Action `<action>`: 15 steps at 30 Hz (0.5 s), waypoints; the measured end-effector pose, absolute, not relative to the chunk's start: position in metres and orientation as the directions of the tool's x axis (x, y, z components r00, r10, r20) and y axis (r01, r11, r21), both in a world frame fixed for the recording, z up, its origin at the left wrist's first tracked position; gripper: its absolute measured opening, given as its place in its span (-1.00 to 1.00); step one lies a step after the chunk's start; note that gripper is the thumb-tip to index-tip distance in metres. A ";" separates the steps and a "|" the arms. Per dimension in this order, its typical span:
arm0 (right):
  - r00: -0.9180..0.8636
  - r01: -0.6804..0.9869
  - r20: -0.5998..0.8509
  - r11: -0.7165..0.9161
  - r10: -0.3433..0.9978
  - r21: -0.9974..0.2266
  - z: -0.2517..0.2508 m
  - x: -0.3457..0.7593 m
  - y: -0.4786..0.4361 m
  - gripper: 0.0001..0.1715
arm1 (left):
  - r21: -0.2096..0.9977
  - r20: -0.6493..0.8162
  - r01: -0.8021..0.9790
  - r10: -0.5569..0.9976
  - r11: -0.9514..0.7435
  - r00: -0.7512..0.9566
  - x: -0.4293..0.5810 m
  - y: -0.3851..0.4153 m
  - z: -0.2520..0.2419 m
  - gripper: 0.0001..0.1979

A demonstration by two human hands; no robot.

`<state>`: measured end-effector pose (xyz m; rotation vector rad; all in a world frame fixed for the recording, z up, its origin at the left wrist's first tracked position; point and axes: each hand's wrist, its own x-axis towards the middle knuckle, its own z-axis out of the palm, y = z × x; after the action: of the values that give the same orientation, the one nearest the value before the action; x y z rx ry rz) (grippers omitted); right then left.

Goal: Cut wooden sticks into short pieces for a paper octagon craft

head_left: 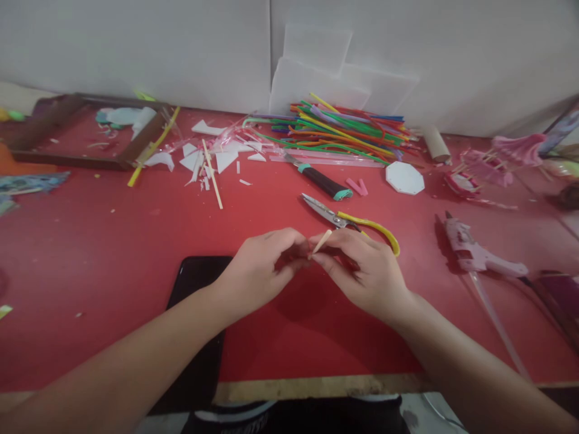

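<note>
My left hand (266, 262) and my right hand (368, 268) meet over the red table, fingertips nearly touching. Between the right thumb and fingers is a short pale wooden stick (322, 241), its upper end slanting up and right. The left thumb and fingers are pinched beside the stick's lower end; a thin reddish bit shows there, too small to name. Just beyond the right hand lie scissors (337, 220) with yellow handles, partly covered by that hand. A black phone (199, 271) lies under my left forearm.
Behind are a black and teal cutter (323, 181), colourful pipe cleaners (348, 129), white scraps (226, 160), a wooden stick (212, 175) and a white octagon (404, 178). A pink glue gun (473, 247) lies right, a brown frame (67, 158) far left. The table edge (316, 389) is near me.
</note>
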<state>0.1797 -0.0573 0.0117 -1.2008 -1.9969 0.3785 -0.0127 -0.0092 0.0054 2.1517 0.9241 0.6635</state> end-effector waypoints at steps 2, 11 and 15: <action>-0.270 0.615 0.439 0.504 0.857 -0.607 0.010 0.179 -0.057 -0.87 | 0.789 0.142 0.410 0.786 -0.458 0.602 -0.012 -0.010 0.006 -0.87; -0.248 0.636 0.469 0.508 0.848 -0.581 0.009 0.174 -0.058 -0.77 | 0.789 0.155 0.428 0.816 -0.441 0.557 -0.009 -0.008 0.005 -0.84; -0.239 0.664 0.506 0.520 0.829 -0.538 0.011 0.175 -0.059 -0.76 | 0.812 0.154 0.413 0.835 -0.412 0.529 -0.010 -0.009 0.006 -0.92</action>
<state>0.1748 -0.0595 0.0113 -1.2162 -1.9826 0.2696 -0.0102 -0.0086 0.0064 2.0277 1.0105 0.7254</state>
